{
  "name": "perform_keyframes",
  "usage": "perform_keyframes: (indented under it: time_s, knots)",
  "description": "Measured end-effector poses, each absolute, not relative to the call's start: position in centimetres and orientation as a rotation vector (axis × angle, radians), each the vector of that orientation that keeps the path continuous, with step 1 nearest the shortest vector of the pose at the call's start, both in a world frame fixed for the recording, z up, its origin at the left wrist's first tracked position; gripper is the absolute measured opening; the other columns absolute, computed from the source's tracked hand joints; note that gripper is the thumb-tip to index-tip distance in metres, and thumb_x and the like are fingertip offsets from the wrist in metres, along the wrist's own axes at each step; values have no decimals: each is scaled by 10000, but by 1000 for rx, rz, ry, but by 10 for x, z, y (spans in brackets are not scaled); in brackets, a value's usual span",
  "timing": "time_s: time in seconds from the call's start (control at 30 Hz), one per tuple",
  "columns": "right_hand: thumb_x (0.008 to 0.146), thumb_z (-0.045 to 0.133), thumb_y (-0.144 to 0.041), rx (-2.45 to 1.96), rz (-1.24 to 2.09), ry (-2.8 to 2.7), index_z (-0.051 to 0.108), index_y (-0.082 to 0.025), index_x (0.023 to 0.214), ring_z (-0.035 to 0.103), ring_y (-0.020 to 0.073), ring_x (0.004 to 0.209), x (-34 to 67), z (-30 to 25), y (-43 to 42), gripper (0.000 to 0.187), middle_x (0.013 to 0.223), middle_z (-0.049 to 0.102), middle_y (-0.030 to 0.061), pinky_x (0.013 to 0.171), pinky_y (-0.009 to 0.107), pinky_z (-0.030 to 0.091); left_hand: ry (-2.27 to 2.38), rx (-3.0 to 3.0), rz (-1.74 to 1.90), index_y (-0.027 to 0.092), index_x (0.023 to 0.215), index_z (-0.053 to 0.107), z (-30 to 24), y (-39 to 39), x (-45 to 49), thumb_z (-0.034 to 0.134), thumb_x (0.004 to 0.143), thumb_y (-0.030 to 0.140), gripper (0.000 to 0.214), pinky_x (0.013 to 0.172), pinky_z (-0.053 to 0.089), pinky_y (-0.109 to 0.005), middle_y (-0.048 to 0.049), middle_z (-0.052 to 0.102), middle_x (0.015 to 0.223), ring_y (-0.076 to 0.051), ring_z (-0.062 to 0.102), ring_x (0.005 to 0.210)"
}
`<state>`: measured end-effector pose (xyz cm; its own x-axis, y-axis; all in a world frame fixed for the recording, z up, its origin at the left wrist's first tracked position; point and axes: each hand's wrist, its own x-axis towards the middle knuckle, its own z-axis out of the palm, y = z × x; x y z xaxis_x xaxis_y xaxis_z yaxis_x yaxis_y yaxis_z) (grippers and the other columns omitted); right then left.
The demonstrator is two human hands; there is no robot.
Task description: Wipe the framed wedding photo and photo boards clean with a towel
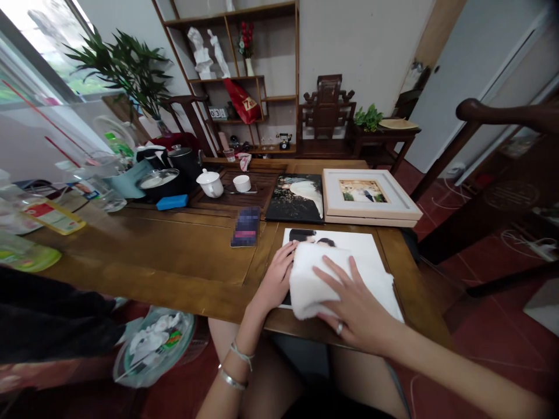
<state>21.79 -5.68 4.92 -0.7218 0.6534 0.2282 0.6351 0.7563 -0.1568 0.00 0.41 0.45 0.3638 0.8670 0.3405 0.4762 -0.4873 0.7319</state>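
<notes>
A white photo panel [367, 244] lies on the wooden table [196, 244] close to my lap; dark-haired heads are printed at its top, and the rest of the print is largely covered. On it rests a folded white towel [305, 279]. My right hand [353, 302], with a ring, is laid over the towel with fingers spread and curved across it, gripping it against the panel. My left hand [279, 276] is at the panel's left edge, beside the towel. Its fingers are stretched out, touching the panel's edge, and the fingertips reach the towel's upper left corner.
Behind the panel lie a dark photo panel [292, 203] and stacked pale wooden frames [371, 212]. A phone [245, 227], a blue block [172, 202] and a lidded white teacup [210, 183] stand left. A bin [186, 340] is below; a person's dark sleeve [52, 320] shows at left.
</notes>
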Motion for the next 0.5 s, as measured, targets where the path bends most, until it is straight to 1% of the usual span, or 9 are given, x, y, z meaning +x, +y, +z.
perform_keyframes:
  time_s: [0.1,0.17,0.2,0.27,0.33,0.43,0.5]
  knots:
    - [918,495,-334,-1110,32,-2642,656,-243,1134,137,382,1405,222,46,-20,284,1414,449,147,1053,719,69,1177,2104,987,235,1343,482,5,4,1,322,965,223,411,1159,268,-479,-83,444,1441,-209,332,1376]
    - [923,486,-365,-1153,2,-2634,629,-231,1189,139,391,1402,223,45,0,330,1399,466,162,1037,733,67,1193,2098,983,219,1339,485,5,4,1,314,964,216,411,1163,265,-472,-89,444,1440,-205,332,1377]
    - [925,483,-377,-1154,6,-2645,621,-242,1205,128,393,1404,224,46,8,340,1418,448,152,1029,741,67,1200,2098,981,215,1332,492,5,4,2,314,964,215,409,1163,265,-472,-90,447,1437,-206,333,1376]
    - [932,471,-361,-1114,39,-2692,621,-284,1205,95,384,1411,224,48,16,320,1484,370,95,1025,744,68,1204,2103,986,220,1311,515,5,4,2,317,963,218,401,1159,270,-479,-89,465,1422,-212,340,1372]
    - [930,467,-283,-1037,91,-2765,622,-314,1197,96,360,1417,224,52,15,311,1521,307,34,1041,727,70,1198,2109,993,233,1294,534,4,5,2,322,963,223,393,1154,279,-483,-83,478,1410,-216,344,1370]
    - [884,487,-176,-923,193,-2855,604,-341,1215,167,333,1410,226,58,-4,388,1513,324,2,1064,704,64,1180,2112,995,243,1305,525,4,5,1,330,962,223,395,1155,279,-478,-79,473,1414,-212,341,1373]
    - [868,500,-168,-854,257,-2884,595,-374,1221,193,328,1404,227,62,-25,419,1503,344,-11,1071,700,37,1173,2108,1001,243,1329,500,4,5,1,329,960,217,407,1159,271,-477,-78,459,1428,-207,336,1377]
